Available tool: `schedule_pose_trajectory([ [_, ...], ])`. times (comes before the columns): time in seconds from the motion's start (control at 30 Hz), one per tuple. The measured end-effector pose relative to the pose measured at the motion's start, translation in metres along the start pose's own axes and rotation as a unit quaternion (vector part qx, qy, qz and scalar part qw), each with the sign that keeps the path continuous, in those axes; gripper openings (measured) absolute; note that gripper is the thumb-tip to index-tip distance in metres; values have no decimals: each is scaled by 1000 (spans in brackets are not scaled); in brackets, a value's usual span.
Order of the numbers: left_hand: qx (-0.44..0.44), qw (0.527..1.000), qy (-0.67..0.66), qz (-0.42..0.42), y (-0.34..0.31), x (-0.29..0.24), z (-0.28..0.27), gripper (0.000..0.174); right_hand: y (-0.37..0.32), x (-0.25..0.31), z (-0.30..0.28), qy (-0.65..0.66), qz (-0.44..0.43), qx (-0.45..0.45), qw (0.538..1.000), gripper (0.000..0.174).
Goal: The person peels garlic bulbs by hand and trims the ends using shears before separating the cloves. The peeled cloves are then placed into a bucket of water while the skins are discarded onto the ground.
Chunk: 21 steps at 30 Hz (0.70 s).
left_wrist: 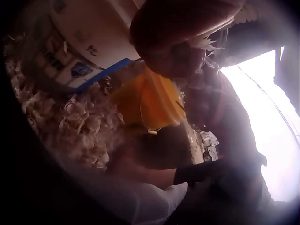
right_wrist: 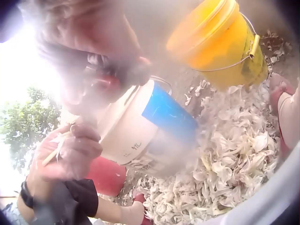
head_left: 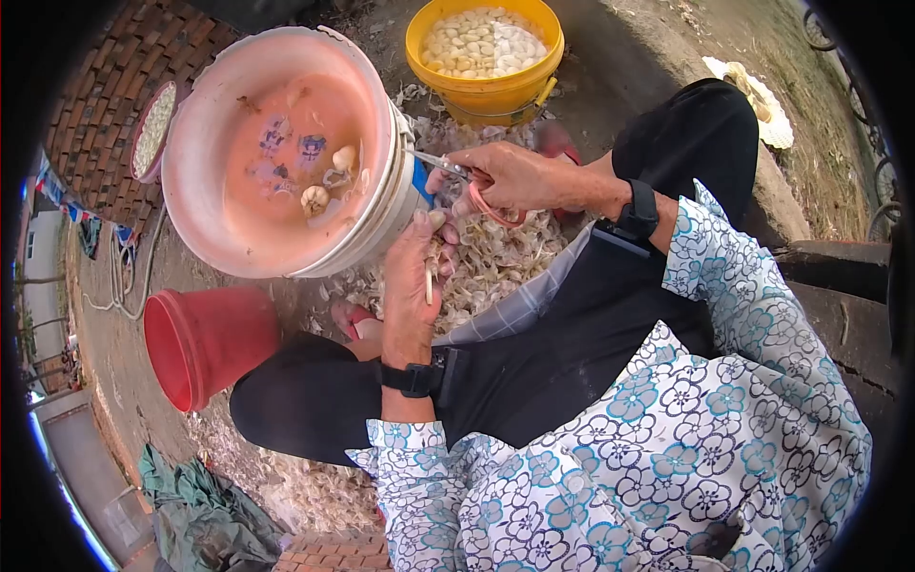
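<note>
My right hand [head_left: 519, 178] grips scissors [head_left: 491, 205] by their red-orange handles, the metal blades pointing left toward the white bucket's rim. Just below, my left hand [head_left: 412, 272] holds a piece of garlic [head_left: 437, 219] in its curled fingers. A pale stem [right_wrist: 56, 149] sticks out of that hand in the right wrist view. Beside both hands leans the large white bucket [head_left: 376, 205], its mouth facing up toward me. Inside it are a garlic bulb [head_left: 315, 200] and a few paler pieces near the right wall. In the left wrist view my fingers hide most of the garlic.
A yellow bucket [head_left: 486, 91] of peeled cloves stands beyond my hands. At the left lies a tilted red bucket [head_left: 214, 343]. Garlic skins [head_left: 505, 253] cover the ground between my legs. A container of pale cloves [head_left: 152, 133] sits behind the white bucket, on brick paving.
</note>
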State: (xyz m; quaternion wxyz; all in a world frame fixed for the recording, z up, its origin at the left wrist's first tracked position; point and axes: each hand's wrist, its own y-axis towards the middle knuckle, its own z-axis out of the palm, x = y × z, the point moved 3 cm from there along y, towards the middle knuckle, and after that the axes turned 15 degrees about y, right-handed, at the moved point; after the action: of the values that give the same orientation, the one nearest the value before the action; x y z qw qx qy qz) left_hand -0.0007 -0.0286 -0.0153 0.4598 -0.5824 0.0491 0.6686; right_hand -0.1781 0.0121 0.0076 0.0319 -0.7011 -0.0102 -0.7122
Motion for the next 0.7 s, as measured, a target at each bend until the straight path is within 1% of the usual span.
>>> schedule_pose_trajectory([
  [0.07, 5, 1000, 19, 1, -1, 4, 4, 33, -5, 0, 16, -96, 44, 75, 992, 33],
  [0.1, -2, 999, 32, 2, 0, 7, 4, 34, -4, -2, 22, -181, -31, 69, 981, 33],
  [0.13, -10, 999, 44, 4, 1, 11, 3, 35, -5, -6, 22, -181, -31, 69, 981, 33],
  [0.17, 25, 998, 51, 3, 0, 12, 0, 35, -6, -9, 21, -201, -41, 72, 976, 34],
  [0.23, 34, 998, 45, 3, -1, 11, 1, 37, -9, 2, 21, -222, -52, 76, 971, 35],
  [0.27, 45, 998, 39, 4, -1, 11, 2, 39, -13, 11, 19, -162, 27, 74, 984, 36],
  [0.3, 45, 998, 38, 5, -1, 10, 3, 39, -16, 17, 17, -102, 105, 73, 987, 36],
  [0.33, 69, 997, -24, -6, 0, 9, 5, 42, -16, 18, 12, -104, 105, 75, 986, 36],
  [0.37, 92, 992, -85, -17, 0, 9, 6, 45, -15, 21, 3, -147, 55, 49, 986, 36],
  [0.4, 91, 992, -86, -15, 3, 13, 3, 45, -11, 25, -6, -189, 4, 23, 982, 36],
  [0.47, 89, 960, -264, -33, 10, 25, -6, 50, -7, 62, -26, -151, 24, -54, 987, 31],
  [0.5, 89, 960, -264, -34, 9, 25, -5, 50, 8, 70, -48, -204, -129, -88, 967, 28],
  [0.53, 66, 951, -301, -37, 8, 22, -3, 50, 21, 78, -70, -251, -278, -120, 919, 26],
  [0.57, 43, 940, -337, -39, 7, 18, -1, 50, 20, 92, -82, -384, -257, -161, 872, 42],
  [0.6, 46, 940, -335, -39, 6, 14, 3, 50, 19, 107, -92, -509, -230, -199, 805, 65],
  [0.63, 38, 935, -352, -32, 3, 8, 6, 50, 26, 105, -84, -626, -204, -201, 726, 22],
  [0.67, 29, 928, -371, -23, 1, 6, 8, 50, 15, 94, -63, -500, -277, -241, 784, 24],
  [0.7, 28, 928, -371, -23, 0, 7, 8, 50, 7, 78, -39, -403, -169, -182, 881, 25],
])
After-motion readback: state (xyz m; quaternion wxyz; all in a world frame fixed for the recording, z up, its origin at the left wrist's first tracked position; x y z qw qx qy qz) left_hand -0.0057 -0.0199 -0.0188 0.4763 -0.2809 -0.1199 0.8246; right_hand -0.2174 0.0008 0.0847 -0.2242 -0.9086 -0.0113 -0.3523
